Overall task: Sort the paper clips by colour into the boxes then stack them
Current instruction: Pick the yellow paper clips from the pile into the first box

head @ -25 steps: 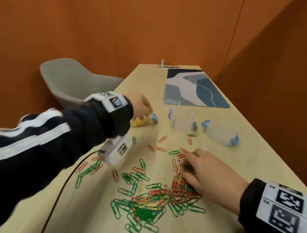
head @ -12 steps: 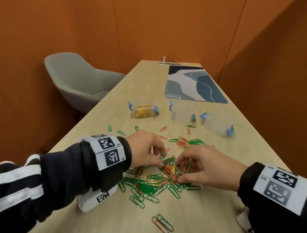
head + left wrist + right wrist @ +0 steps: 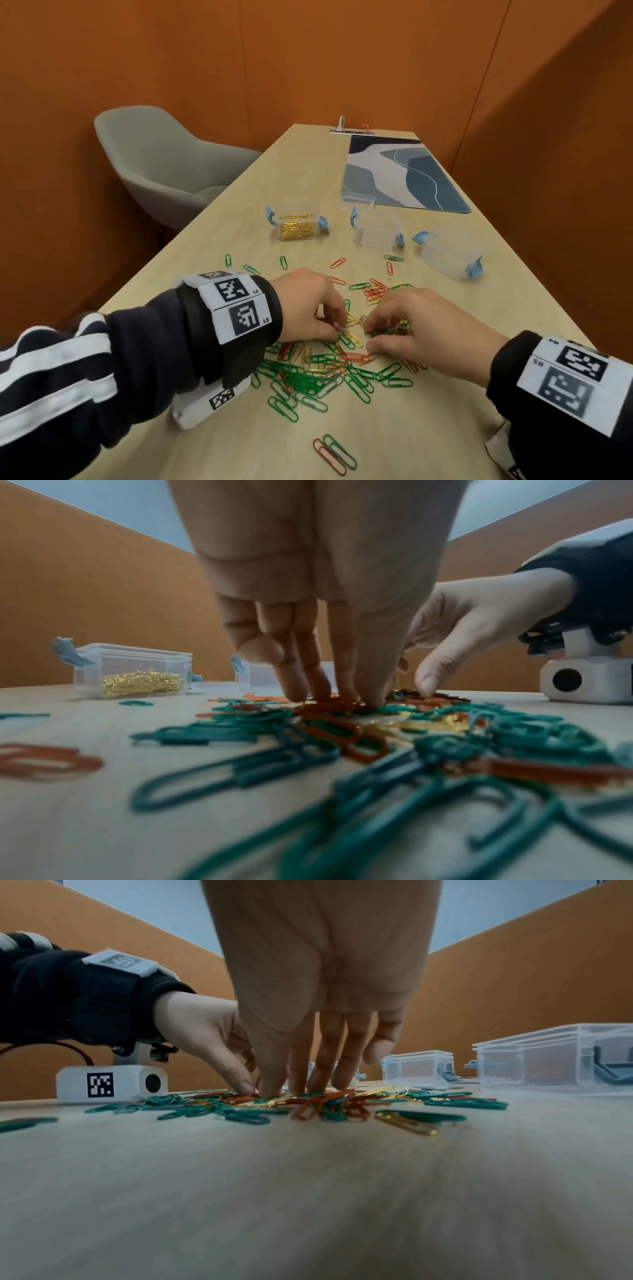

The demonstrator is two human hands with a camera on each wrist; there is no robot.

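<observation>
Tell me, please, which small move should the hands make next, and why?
Probably pinch the gold clips out of the mixed pile: both hands, left and right, have fingertips in it, and only the left box holds clips, all gold.

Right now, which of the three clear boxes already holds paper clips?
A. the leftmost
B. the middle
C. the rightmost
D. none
A: the leftmost box holds gold paper clips, while the middle box and the rightmost box look empty.
</observation>
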